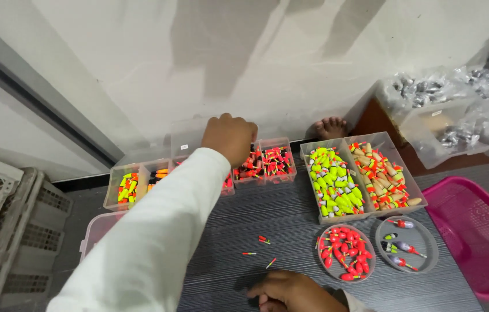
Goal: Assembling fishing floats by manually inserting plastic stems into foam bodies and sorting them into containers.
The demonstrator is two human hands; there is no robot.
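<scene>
A: Divided tray (276,164) of red-black floats sits at 12 o'clock on the counter (290,231), by the wall. Which hand's nearer?

B: Left hand (230,137), right over it, arm stretched fwd, fingers curled down; prob. gripping floats, can't tell. Right hand (290,292) rests flat at 6 o'clock, holding nothing.

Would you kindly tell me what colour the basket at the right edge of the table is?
The basket is bright pink, seen in the head view, the only view.
</scene>
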